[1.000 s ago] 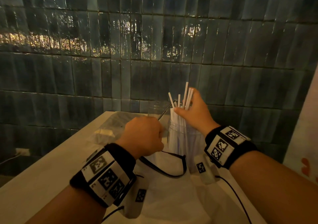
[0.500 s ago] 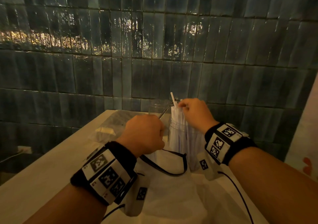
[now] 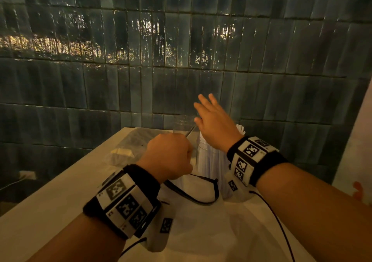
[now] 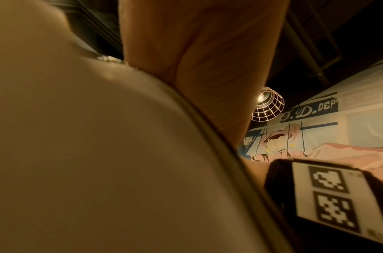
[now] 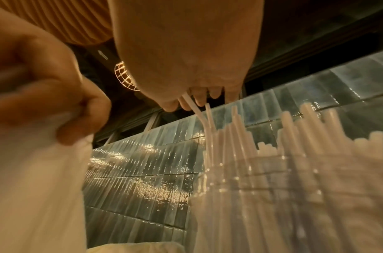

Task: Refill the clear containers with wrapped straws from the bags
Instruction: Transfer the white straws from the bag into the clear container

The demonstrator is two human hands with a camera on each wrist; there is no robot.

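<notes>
Right hand (image 3: 216, 123), seemingly flat, over straws (image 5: 294, 137)

A dark banner (image 4: 311, 111) painted on the far mural in the left wrist view reads partly "D. DEP"; the lettering before it is unclear.

A shiny dark tiled wall (image 3: 141, 80) stands behind the pale surface (image 3: 50, 201). A round wire lamp (image 4: 267, 106) glows beside a painted wall picture (image 4: 316, 137).

You face a wall of glossy dark blue-green vertical tiles (image 3: 141, 84) catching warm glints. Below it runs a pale cream counter (image 3: 40, 211). Overhead hangs 1 lit wire-cage pendant lamp (image 4: 268, 106) beside a painted mural wall (image 4: 337, 137).
</notes>
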